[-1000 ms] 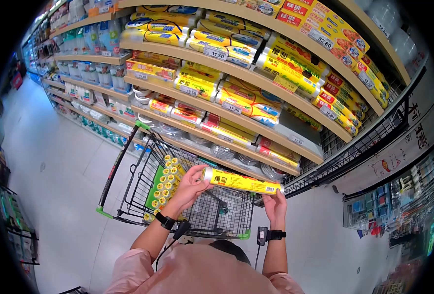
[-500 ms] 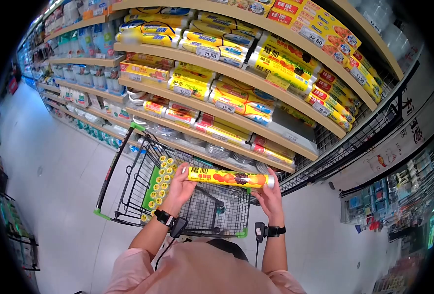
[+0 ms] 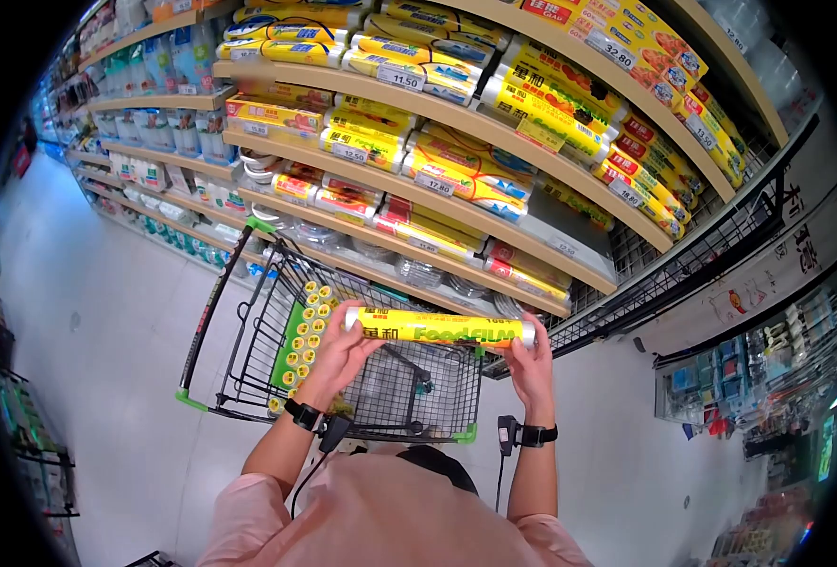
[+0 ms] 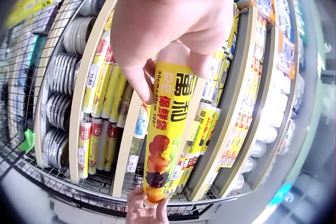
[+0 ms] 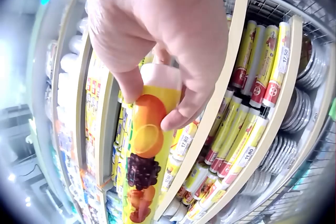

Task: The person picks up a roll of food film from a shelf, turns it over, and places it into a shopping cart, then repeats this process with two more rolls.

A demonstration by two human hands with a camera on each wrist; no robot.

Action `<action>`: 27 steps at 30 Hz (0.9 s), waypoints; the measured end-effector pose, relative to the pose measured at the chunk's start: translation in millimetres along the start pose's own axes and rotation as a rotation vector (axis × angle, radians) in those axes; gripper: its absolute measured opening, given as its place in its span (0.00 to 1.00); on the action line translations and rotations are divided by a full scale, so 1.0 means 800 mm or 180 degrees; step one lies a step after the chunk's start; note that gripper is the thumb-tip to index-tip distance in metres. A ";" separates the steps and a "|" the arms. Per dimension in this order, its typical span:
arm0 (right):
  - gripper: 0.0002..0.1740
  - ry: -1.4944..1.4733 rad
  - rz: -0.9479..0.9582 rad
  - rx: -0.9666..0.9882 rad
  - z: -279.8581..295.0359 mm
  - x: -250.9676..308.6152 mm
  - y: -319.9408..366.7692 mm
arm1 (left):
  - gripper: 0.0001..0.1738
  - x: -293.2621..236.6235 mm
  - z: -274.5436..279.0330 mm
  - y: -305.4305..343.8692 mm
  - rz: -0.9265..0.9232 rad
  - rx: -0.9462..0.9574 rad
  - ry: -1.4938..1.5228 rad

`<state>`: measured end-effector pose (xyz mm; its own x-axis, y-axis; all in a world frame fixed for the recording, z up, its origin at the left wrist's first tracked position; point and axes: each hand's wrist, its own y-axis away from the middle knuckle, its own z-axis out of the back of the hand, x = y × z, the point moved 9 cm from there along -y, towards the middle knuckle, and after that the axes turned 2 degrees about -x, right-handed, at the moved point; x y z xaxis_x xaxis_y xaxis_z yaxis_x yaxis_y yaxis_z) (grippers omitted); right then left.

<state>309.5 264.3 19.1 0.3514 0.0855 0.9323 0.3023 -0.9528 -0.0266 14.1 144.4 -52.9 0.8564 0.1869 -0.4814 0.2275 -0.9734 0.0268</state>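
The person holds a long yellow roll (image 3: pixel 440 328) with both hands, in the air above the back part of a shopping cart (image 3: pixel 212 312). In the head view the roll lies almost level, with green letters on its side. The left hand (image 3: pixel 338 354) grips the left end: the fingers are curled over the roll and the thumb is under it. The right hand (image 3: pixel 532 364) grips the right end, where a pale cap shows; in the right wrist view the thumb and the fingers pinch the roll just below this cap. The wrist views also show pictures of fruit printed on the roll.

Inside the cart, near the left hand, lies a green pack with rows of small yellow caps (image 3: pixel 307 340). Behind the cart stand curved shelves (image 3: pixel 456 118), full of similar yellow and red rolls with price tags. The cart stands on a pale floor (image 3: pixel 106 331).
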 end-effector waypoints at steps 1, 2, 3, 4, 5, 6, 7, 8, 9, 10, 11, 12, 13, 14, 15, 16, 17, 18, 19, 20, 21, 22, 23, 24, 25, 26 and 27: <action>0.27 0.0068 -0.0062 -0.0071 0.003 -0.003 0.001 | 0.23 -0.004 0.003 0.001 -0.0152 0.0053 -0.0075; 0.24 0.0127 -0.0133 -0.0031 0.003 -0.006 0.002 | 0.25 -0.004 0.006 0.003 -0.0133 0.0127 0.0113; 0.23 0.0063 -0.0187 -0.0055 0.007 -0.010 0.001 | 0.26 -0.008 -0.002 0.008 -0.0169 0.0206 0.0096; 0.22 -0.0010 -0.0242 -0.0067 0.011 -0.016 -0.001 | 0.27 -0.011 -0.007 0.011 -0.0201 0.0268 0.0174; 0.22 -0.0090 -0.0298 -0.0072 0.011 -0.022 -0.003 | 0.28 -0.014 -0.009 0.014 -0.0240 0.0326 0.0245; 0.21 -0.0129 -0.0264 -0.0081 0.005 -0.017 -0.001 | 0.28 -0.016 -0.008 0.014 -0.0283 0.0305 0.0223; 0.22 -0.0136 -0.0179 -0.0023 0.001 -0.017 0.000 | 0.29 -0.019 -0.007 0.012 -0.0332 0.0286 0.0203; 0.23 -0.0138 -0.0099 0.0036 -0.003 -0.016 0.001 | 0.29 -0.021 -0.005 0.012 -0.0381 0.0264 0.0187; 0.24 -0.0133 -0.0016 0.0099 -0.006 -0.014 0.002 | 0.29 -0.014 0.007 0.010 -0.0245 0.0106 0.0222; 0.27 -0.0141 -0.0008 0.0142 -0.005 -0.015 0.002 | 0.28 -0.006 0.021 0.007 -0.0111 -0.0052 0.0261; 0.28 -0.0118 0.0049 0.0156 -0.006 -0.012 0.003 | 0.28 0.002 0.033 0.005 0.0017 -0.0205 0.0299; 0.30 -0.0099 0.0110 0.0171 -0.006 -0.009 0.002 | 0.26 0.002 0.021 0.010 0.0203 -0.0287 -0.0007; 0.31 -0.0083 0.0171 0.0180 -0.006 -0.006 0.003 | 0.26 0.003 0.023 0.009 0.0300 -0.0356 0.0010; 0.32 -0.0030 0.0175 0.0225 -0.006 -0.006 0.004 | 0.26 0.004 0.026 0.009 0.0399 -0.0424 0.0029; 0.33 0.0026 0.0179 0.0272 -0.007 -0.005 0.003 | 0.27 0.006 0.028 0.009 0.0496 -0.0492 0.0052; 0.34 0.0083 0.0188 0.0327 -0.011 -0.002 0.001 | 0.26 0.005 0.028 0.009 0.0466 -0.0545 0.0025; 0.35 0.0015 0.0176 0.0327 -0.014 0.001 0.000 | 0.26 0.003 0.028 0.007 0.0428 -0.0592 -0.0007; 0.36 -0.0057 0.0158 0.0320 -0.019 0.006 0.003 | 0.26 0.001 0.029 0.007 0.0396 -0.0644 -0.0043; 0.37 -0.0128 0.0133 0.0307 -0.025 0.010 0.006 | 0.27 0.000 0.028 0.007 0.0334 -0.0597 -0.0047; 0.36 -0.0089 0.0181 0.0256 -0.029 0.014 0.007 | 0.27 0.000 0.029 0.007 0.0274 -0.0552 -0.0051; 0.34 -0.0036 0.0052 0.0230 -0.026 0.007 0.006 | 0.28 0.001 0.030 0.007 0.0218 -0.0509 -0.0056; 0.33 0.0017 -0.0075 0.0203 -0.021 -0.001 0.004 | 0.28 0.002 0.033 0.006 0.0155 -0.0421 -0.0030; 0.31 0.0071 -0.0201 0.0179 -0.017 -0.008 0.002 | 0.29 0.002 0.037 0.004 0.0090 -0.0333 -0.0004; 0.30 0.0096 -0.0231 0.0088 -0.014 -0.013 0.001 | 0.29 -0.001 0.035 0.004 0.0017 -0.0248 0.0027; 0.29 0.0123 -0.0262 0.0005 -0.012 -0.017 0.000 | 0.29 -0.003 0.033 0.005 -0.0070 -0.0193 0.0112; 0.27 0.0147 -0.0292 -0.0076 -0.010 -0.021 -0.001 | 0.29 -0.004 0.029 0.006 -0.0160 -0.0137 0.0191; 0.26 0.0115 -0.0294 -0.0157 -0.008 -0.022 -0.002 | 0.28 -0.007 0.025 0.007 -0.0251 -0.0082 0.0266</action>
<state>297.0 262.2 5.0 0.2916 0.1639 0.9424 0.2876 -0.9546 0.0770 1.4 135.6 -67.5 0.8707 0.2742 -0.4082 0.3066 -0.9517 0.0146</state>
